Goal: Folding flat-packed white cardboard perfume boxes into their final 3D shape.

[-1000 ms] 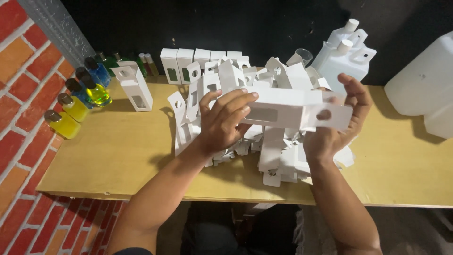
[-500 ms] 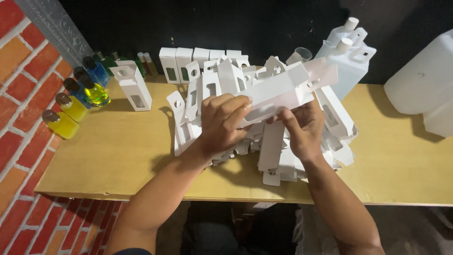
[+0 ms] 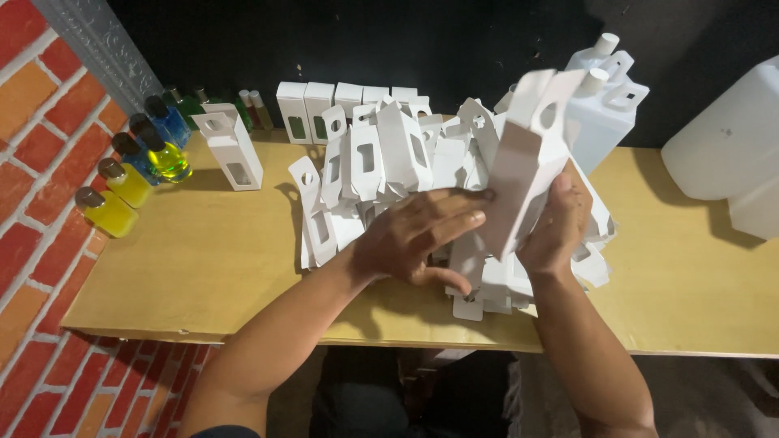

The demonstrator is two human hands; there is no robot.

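My right hand grips one white carton upright over the heap | left hand spread, fingertips at its lower end | done: few formed boxes standing behind | left: large pile of flat cartons on table.

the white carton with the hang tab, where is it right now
In the head view the white carton stands nearly upright right of centre, held at its lower end by the right hand, above the pile of flat cartons.
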